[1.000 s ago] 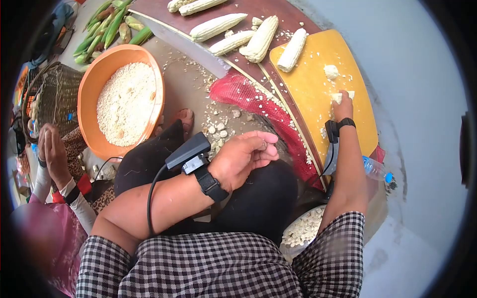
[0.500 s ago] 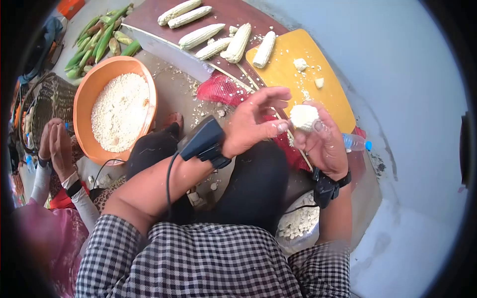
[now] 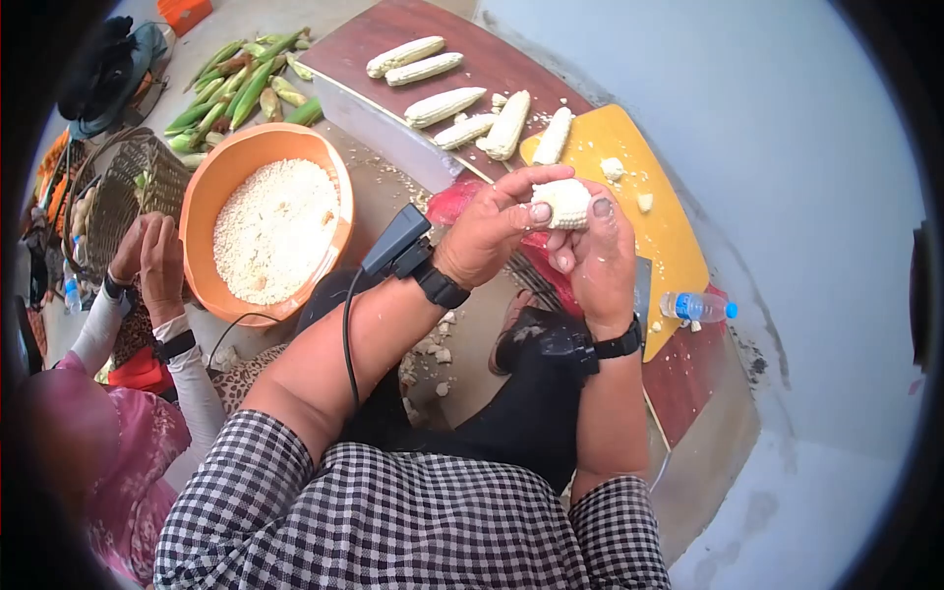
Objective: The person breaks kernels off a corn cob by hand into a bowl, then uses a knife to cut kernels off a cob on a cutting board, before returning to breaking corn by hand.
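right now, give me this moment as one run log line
left hand: holds corn piece | right hand: holds same piece | yellow board: corn chunks on top | bottle: on its side | orange basin: loose kernels within

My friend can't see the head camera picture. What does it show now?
A person's left hand and right hand hold a white corn chunk near a yellow board. Husked cobs lie on a red tabletop; an orange basin holds loose kernels.

I have passage rightward over the yellow board, between corn chunks and the bottle lying nearer. Far side: whole cobs obstruct the surface. Left of my left hand: orange basin, raised rim.
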A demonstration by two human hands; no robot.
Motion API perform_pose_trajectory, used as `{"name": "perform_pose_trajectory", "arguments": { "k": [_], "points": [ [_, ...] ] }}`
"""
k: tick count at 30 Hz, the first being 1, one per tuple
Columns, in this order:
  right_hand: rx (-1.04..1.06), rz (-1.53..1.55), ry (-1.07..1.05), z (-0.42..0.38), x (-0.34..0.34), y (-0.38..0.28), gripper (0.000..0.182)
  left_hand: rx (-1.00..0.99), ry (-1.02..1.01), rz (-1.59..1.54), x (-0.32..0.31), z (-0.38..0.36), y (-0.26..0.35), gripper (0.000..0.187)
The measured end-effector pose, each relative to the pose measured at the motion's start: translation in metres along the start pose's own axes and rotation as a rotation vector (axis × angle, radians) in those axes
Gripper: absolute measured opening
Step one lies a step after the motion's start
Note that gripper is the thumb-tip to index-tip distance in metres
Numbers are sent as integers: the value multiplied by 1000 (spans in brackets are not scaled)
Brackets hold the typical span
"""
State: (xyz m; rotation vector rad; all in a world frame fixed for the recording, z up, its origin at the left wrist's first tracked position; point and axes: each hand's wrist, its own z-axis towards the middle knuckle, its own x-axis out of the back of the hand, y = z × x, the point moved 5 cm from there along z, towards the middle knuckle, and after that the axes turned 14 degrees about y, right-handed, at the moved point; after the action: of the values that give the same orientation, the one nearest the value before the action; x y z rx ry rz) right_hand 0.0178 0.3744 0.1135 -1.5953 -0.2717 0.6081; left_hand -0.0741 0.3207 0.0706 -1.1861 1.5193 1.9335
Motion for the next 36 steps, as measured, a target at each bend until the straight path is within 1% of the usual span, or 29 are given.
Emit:
{"name": "perform_pose_trajectory", "arguments": {
  "k": [1,4,7,8,11,12,15,18,21,22,25,28,31,34,36],
  "points": [
    [-17,95,19,5,-2,7,40,-6,35,3,3,2,2,54],
    [-41,292,-41,19,0,36,43,78,114,-29,15,9,0,50],
    [-39,74,17,27,11,59,40,110,148,-11,26,16,-7,48],
    [-53,17,-3,30,14,61,35,131,133,-109,26,17,-7,39],
    [-40,57,40,39,28,72,30,131,389,-22,34,18,-9,35],
    [-72,124,74,42,30,77,24,127,365,55,34,19,-11,40],
    [-22,161,98,45,25,81,19,184,369,40,46,19,-18,35],
    [-17,145,89,44,25,80,16,208,311,36,56,21,-25,34],
    [-59,181,47,43,28,85,16,188,189,178,51,19,-27,37],
    [-67,194,40,42,27,86,16,133,301,205,47,16,-25,35],
    [-95,216,12,40,22,88,17,80,402,262,48,13,-20,32],
    [-126,204,-21,38,17,90,17,59,429,258,48,11,-18,29],
    [-130,212,-38,38,12,92,15,21,632,333,50,8,-20,30],
    [-120,214,-51,39,10,96,14,-39,717,415,53,10,-19,33],
    [-110,207,-58,40,10,95,13,-64,713,412,58,14,-22,34]
  ]
}}
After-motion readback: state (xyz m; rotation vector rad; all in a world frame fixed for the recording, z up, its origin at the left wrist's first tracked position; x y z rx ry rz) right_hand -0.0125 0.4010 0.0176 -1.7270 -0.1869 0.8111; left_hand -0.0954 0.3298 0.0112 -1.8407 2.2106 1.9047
